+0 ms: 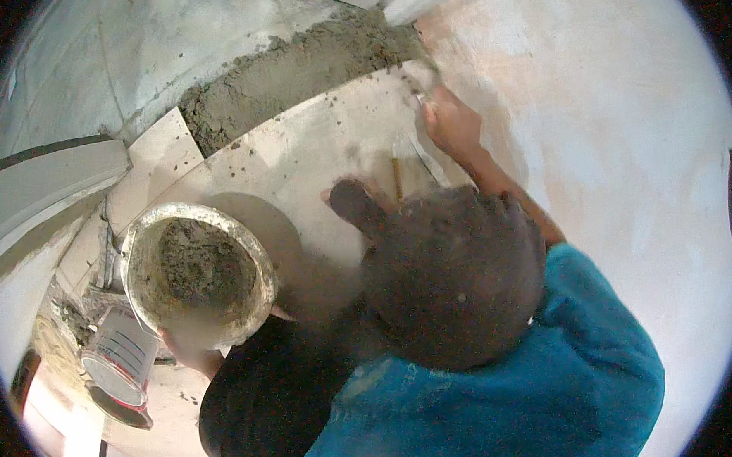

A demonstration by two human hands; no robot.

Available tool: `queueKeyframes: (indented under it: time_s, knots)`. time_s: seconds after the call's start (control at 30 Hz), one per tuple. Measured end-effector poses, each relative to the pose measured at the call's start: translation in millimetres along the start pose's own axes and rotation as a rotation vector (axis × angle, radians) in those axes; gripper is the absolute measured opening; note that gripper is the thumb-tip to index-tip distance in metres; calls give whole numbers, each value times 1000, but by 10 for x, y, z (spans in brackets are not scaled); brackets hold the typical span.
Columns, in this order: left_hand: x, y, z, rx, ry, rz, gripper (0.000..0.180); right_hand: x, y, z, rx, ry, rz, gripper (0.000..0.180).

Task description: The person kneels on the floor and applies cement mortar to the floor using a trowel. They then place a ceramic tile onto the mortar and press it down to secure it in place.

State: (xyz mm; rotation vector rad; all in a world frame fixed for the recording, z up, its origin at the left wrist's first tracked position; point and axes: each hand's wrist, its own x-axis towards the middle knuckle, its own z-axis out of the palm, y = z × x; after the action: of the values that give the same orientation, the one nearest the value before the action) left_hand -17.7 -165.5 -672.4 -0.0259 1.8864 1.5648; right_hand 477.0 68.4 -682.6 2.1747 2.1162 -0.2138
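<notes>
A round, mortar-crusted bucket (139,278) opens toward me, with grey wet mortar (198,262) inside. My left hand (189,349), blurred, is closed on its near-left rim beside a black shape that looks like sleeve or clothing. A sliver of skin, seemingly my right hand (282,314), shows by the bucket's right side; its fingers are hidden. Just ahead, a co-worker in a teal shirt (491,412) bends over a large beige tile (312,140). The co-worker's right hand (453,125) grips a small light-coloured tool near the tile's far-right corner.
Beyond the tile lies a strip of rough grey mortar (291,67), bordered by grey floor tiles (150,49). A plastered wall (608,116) rises on the right. At left are a white bucket (120,357) and a pale door frame (57,187). Crumbs dot the tile.
</notes>
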Motion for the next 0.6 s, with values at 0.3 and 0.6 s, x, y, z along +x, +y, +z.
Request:
queueKeyframes:
  time_s: [0.3,0.6]
  knots:
    - [211,285,-225,52,-114,94,61,248,-100,-430,-51,29,35,34]
    - [80,164,136,323,-77,313,63,1236,-219,-364,-371,-112,-227,21]
